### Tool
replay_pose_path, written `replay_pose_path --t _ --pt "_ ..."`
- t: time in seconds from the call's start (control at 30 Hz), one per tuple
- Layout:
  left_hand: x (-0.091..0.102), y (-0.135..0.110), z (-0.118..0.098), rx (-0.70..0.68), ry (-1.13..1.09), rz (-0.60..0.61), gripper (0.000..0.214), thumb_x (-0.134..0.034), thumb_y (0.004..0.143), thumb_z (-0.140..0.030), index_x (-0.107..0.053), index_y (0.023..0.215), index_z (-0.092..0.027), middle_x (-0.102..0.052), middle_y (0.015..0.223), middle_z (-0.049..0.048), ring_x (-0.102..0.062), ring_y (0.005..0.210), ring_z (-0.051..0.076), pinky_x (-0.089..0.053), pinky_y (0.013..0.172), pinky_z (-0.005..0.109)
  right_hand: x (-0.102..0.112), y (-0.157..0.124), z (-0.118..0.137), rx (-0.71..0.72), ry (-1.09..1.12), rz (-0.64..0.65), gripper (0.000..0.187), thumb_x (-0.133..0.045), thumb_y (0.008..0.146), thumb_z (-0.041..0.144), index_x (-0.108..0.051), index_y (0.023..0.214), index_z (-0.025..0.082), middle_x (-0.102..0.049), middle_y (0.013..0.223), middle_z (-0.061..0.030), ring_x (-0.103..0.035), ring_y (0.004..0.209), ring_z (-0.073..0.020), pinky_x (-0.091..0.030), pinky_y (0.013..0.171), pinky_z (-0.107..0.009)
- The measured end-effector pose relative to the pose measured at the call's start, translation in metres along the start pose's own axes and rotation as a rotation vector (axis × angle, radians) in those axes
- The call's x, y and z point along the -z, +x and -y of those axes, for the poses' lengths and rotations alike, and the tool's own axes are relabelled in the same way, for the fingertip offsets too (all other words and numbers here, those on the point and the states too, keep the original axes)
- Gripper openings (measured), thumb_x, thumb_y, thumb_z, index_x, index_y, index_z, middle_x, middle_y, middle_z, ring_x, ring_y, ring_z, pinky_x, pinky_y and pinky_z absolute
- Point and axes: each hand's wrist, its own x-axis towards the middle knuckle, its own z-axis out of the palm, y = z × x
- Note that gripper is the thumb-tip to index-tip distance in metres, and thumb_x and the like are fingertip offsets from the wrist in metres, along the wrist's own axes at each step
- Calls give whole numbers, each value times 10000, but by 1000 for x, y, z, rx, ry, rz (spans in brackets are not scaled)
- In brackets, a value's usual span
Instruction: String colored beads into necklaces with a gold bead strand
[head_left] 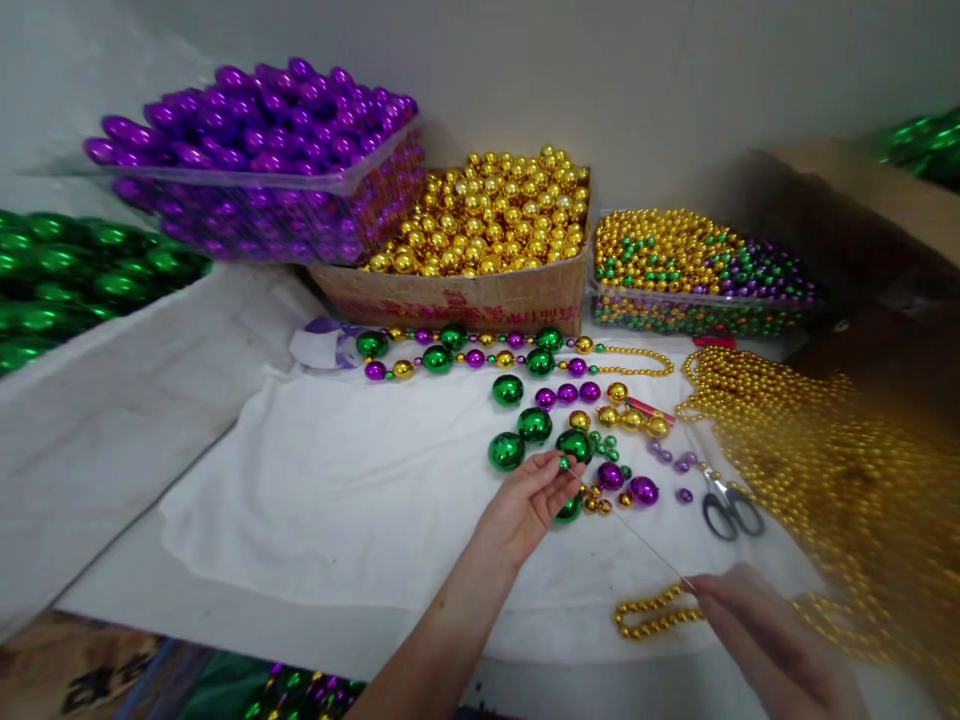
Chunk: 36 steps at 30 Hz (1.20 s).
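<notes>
Between its fingertips my left hand (531, 505) pinches a small green bead (564, 464), above the loose beads on the white cloth (300, 490). A thin pale thread or wire (649, 545) runs from that bead to my right hand (772, 630), whose fingers are closed on its other end. A gold bead chain (649, 630) hangs or lies beside my right hand. Around my left hand lie large green balls (507, 452), purple balls (610, 476), gold balls (631, 418) and several smaller beads. Scissors (729, 505) with dark handles rest to the right.
A finished-looking bead necklace (465, 350) stretches across the back of the cloth. Behind stand a tub of purple balls (277, 215), a cardboard box (465, 300) of gold balls and a tub of mixed beads (697, 305). Gold bead strands (847, 480) heap at right.
</notes>
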Motion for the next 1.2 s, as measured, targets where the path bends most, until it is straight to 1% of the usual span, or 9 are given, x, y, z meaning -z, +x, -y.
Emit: replay_pose_path --t 0.23,0.3,0.47,0.63,0.77,0.87,1.0,1.1,1.2 --pt "2 0 4 -18 32 30 46 -564 862 -88 -602 837 -94 -713 902 112 -701 848 166 -586 740 231 9 3 -10 52 -81 73 204 -598 827 338 -738 941 244 -662 879 -45 -645 772 -183 -496 565 -180" --pt "1 0 5 -20 58 39 42 -568 862 -99 -605 847 -88 -711 895 115 -701 822 159 -585 736 230 7 1 -6 23 -62 61 214 -603 820 358 -740 937 242 -645 814 -38 -635 775 -187 -491 577 -188" --pt "0 -2 4 -32 106 42 54 -620 826 -114 -591 869 -98 -705 892 104 -697 787 151 -578 733 232 -2 -4 7 -99 48 -93 251 -610 797 449 -745 846 243 -624 793 -40 -599 770 -198 -451 562 -221" --pt "-9 -12 12 -3 165 95 254 -713 738 -140 -561 941 -131 -692 906 81 -685 753 154 -569 715 264 -17 1 3 -174 117 -63 265 -623 780 478 -706 775 226 -562 690 -19 -554 681 -181 -418 556 -236" --pt "-22 -19 29 36 340 163 362 -784 655 -177 -537 919 -150 -680 860 58 -678 711 174 -557 675 293 -31 11 -10 -272 296 -18 288 -633 773 484 -677 758 200 -471 652 19 -401 532 -111 -303 457 -219" --pt "-29 -17 34 23 469 164 438 -796 650 -233 -532 992 -159 -677 959 93 -681 775 202 -552 670 307 -32 16 -21 -331 377 -59 306 -654 753 491 -664 768 185 -407 606 37 -330 515 -97 -246 442 -209" --pt "-32 -7 24 -47 625 116 400 -728 728 -332 -544 1041 -164 -626 1085 128 -674 821 208 -553 622 296 -20 14 -34 -336 290 -171 316 -664 739 496 -677 789 183 -428 586 33 -327 516 -100 -246 453 -216" --pt "-32 2 14 -111 803 110 291 -685 754 -311 -585 977 -154 -611 1023 101 -667 768 185 -538 572 263 -9 11 -42 -346 245 -232 328 -661 732 509 -682 801 189 -437 568 36 -335 492 -96 -248 445 -217" --pt "-38 14 10 -181 1004 177 193 -637 779 -281 -609 928 -164 -624 929 68 -648 671 156 -490 506 225 -1 9 -48 -376 282 -281 346 -686 700 518 -685 809 191 -427 540 42 -341 475 -99 -258 429 -215"
